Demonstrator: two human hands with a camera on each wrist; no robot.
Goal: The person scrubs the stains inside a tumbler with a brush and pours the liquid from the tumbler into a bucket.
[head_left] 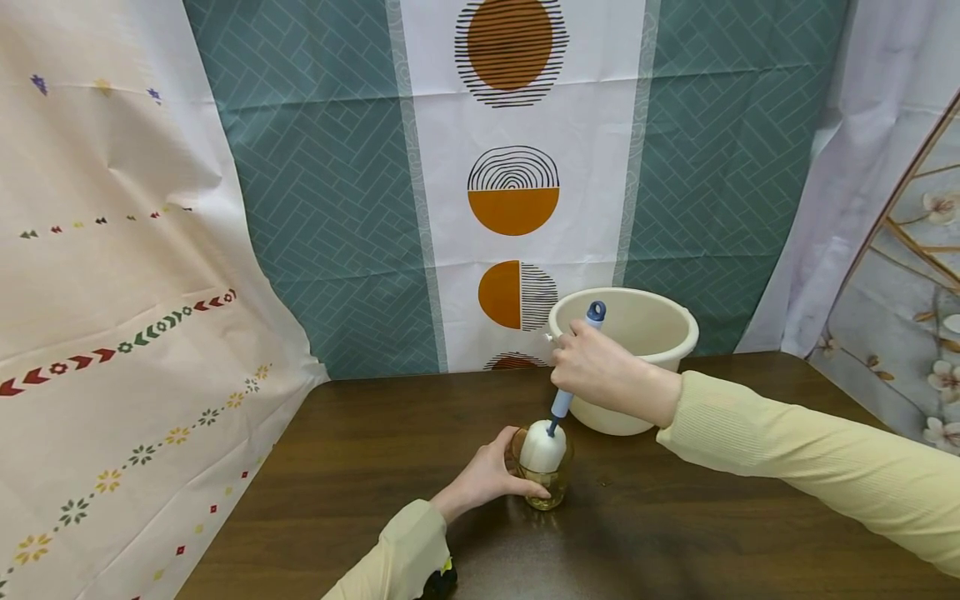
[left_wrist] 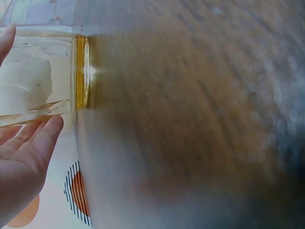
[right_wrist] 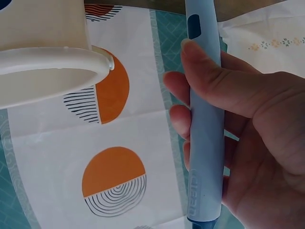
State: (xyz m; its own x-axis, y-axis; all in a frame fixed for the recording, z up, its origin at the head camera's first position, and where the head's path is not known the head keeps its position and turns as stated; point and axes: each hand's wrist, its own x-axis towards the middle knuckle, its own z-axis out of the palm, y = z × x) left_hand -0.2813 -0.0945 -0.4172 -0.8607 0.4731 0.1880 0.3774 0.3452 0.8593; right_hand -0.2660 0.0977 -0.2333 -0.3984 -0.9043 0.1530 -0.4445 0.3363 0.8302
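An amber glass cup stands on the brown table, and my left hand grips it round its side, thumb in front. In the left wrist view the glass shows a thick yellowish base, with a white sponge head behind its clear wall. My right hand holds the blue handle of a bottle brush above the glass. The brush's white sponge head sits inside the glass, tilted slightly. In the right wrist view, fingers and thumb wrap the light blue handle.
A cream plastic basin stands behind my right hand, near the table's back edge. Patterned cloths hang behind and at both sides of the dark wooden table. A small black and yellow thing is at my left cuff.
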